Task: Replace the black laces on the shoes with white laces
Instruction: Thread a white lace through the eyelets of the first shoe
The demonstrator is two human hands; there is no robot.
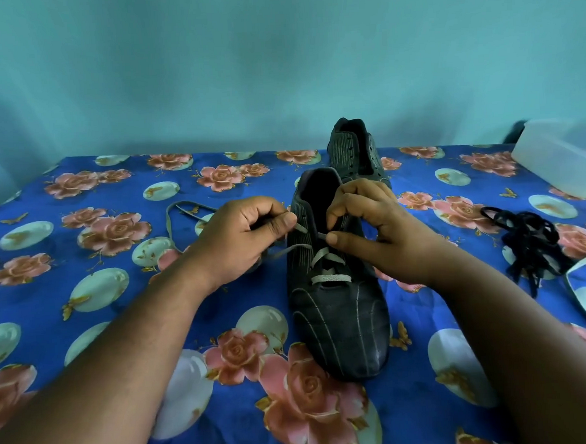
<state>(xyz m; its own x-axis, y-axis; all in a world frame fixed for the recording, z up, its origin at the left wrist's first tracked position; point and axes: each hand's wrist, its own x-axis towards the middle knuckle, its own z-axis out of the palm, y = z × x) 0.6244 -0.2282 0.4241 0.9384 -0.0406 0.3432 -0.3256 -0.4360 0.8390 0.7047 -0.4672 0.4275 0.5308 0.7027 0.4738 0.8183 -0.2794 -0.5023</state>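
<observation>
Both forearms reach in over the flowered desk (86,337) so the left hand (241,238) and right hand (371,230) can each pinch the white lace (329,278) half-threaded through the near shoe (342,321), toe toward the person.

Both hands pinch the white lace (326,258) at the near black shoe (338,308): left hand (241,238), right hand (377,227). Removed black laces (529,241) lie heaped to the right on the floral cloth (111,185).

Home; floral bedsheet (120,335); teal wall (274,51)
</observation>
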